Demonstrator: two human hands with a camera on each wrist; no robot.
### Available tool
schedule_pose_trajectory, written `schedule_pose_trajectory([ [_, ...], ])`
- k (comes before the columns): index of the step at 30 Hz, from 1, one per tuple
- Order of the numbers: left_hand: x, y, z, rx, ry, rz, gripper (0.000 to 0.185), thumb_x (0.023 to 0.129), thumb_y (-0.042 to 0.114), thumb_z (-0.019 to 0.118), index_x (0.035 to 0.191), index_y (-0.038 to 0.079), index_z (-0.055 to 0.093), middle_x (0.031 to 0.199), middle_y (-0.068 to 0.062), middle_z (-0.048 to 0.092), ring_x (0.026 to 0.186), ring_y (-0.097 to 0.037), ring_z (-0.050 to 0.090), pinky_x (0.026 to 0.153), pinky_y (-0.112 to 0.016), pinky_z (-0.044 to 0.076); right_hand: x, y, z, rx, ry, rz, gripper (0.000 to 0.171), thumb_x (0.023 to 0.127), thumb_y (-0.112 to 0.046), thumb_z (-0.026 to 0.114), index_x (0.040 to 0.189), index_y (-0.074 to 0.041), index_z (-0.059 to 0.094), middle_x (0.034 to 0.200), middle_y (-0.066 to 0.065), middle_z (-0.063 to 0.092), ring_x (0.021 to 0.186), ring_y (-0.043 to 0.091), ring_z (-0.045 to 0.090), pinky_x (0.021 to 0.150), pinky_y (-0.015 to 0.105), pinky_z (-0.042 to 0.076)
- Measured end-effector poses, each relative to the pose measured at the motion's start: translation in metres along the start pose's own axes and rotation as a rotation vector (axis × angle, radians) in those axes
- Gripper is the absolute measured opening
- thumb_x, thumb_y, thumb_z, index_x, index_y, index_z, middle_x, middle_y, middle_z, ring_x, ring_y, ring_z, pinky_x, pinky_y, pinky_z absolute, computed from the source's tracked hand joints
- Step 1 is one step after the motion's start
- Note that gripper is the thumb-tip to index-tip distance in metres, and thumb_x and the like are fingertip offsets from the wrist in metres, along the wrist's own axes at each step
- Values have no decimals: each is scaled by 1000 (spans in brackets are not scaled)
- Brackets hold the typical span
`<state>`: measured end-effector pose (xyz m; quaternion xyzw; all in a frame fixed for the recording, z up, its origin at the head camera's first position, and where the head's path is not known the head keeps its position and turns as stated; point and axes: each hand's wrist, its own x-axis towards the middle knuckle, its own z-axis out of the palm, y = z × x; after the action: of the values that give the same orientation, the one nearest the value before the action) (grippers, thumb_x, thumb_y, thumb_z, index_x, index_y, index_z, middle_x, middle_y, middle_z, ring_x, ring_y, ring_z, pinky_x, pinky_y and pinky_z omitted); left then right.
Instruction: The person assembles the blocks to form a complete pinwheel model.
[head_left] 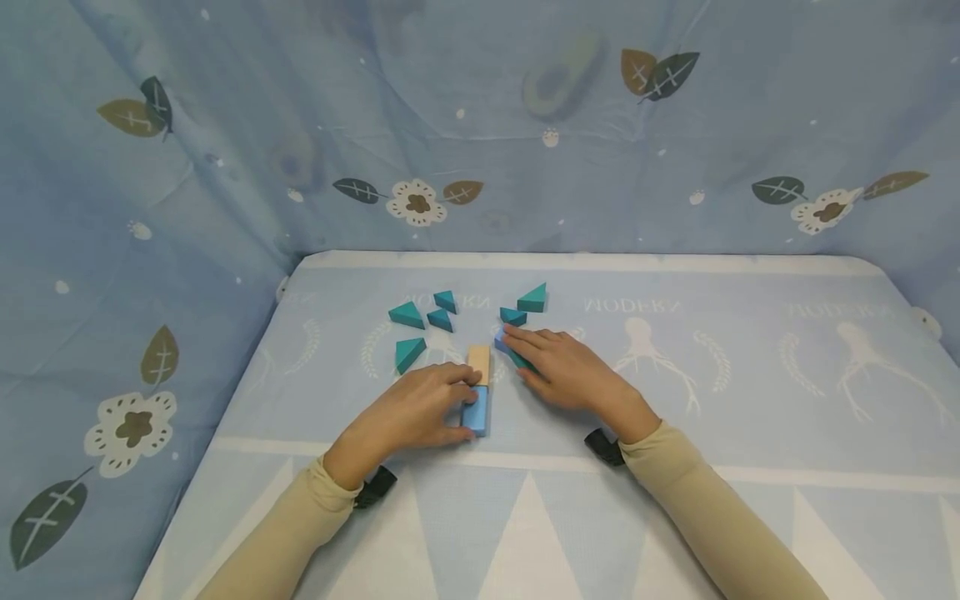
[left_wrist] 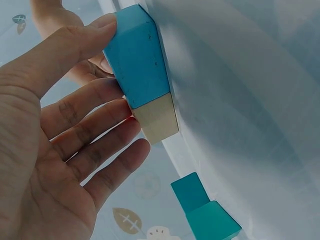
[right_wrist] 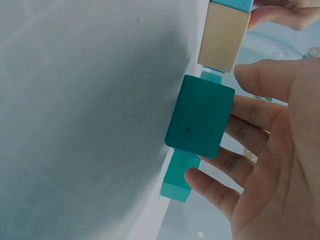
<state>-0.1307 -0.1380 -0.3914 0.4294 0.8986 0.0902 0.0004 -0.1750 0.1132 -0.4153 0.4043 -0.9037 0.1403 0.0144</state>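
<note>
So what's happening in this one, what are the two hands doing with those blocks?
A person works with wooden blocks on a blue printed tablecloth. The left hand grips a blue block that lies end to end with a plain wooden block. The right hand rests its fingers on a teal block just to the right of that pair. Several teal triangular blocks lie scattered beyond the hands.

I thought it was maybe a home play corner: leafy blue cloth (head_left: 225, 125) hung around a covered table (head_left: 750, 400).
</note>
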Motion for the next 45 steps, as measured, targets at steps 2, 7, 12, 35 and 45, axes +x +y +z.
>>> schedule_pose_trajectory([
  [2, -1, -1, 0, 0, 2, -2, 43, 71, 43, 76, 100, 11, 70, 122, -3, 56, 114, -20, 51, 93, -33, 42, 1, 0, 0, 0, 4, -2, 55, 94, -25, 53, 143, -10, 34, 148, 4, 28, 123, 26, 41, 94, 47, 37],
  [7, -2, -2, 1, -2, 5, 0, 42, 71, 41, 77, 100, 11, 70, 122, -3, 56, 113, -20, 51, 93, -33, 42, 2, 0, -1, 8, 24, 15, 55, 93, -25, 54, 143, -11, 35, 147, 5, 29, 124, 25, 40, 95, 46, 36],
  [12, -1, -2, 0, -6, 4, 4, 41, 71, 41, 77, 99, 11, 70, 121, -3, 56, 112, -20, 51, 92, -33, 42, 3, 1, -2, 27, 26, 16, 49, 93, -24, 53, 139, -9, 42, 141, 5, 39, 124, 24, 40, 97, 45, 34],
  [35, -1, -4, -2, -11, 8, 8, 40, 70, 40, 78, 97, 11, 70, 120, -3, 57, 110, -19, 52, 90, -32, 43, 19, 2, 2, 73, 15, -20, 44, 93, -17, 54, 135, -8, 47, 140, 5, 41, 122, 26, 42, 94, 45, 37],
  [45, -2, -4, -1, 9, -11, -2, 43, 72, 42, 76, 101, 11, 71, 121, -2, 56, 110, -19, 53, 90, -31, 43, 22, 4, 4, 102, 19, -59, 46, 92, -13, 54, 137, -9, 44, 141, 5, 39, 126, 26, 38, 97, 47, 34],
])
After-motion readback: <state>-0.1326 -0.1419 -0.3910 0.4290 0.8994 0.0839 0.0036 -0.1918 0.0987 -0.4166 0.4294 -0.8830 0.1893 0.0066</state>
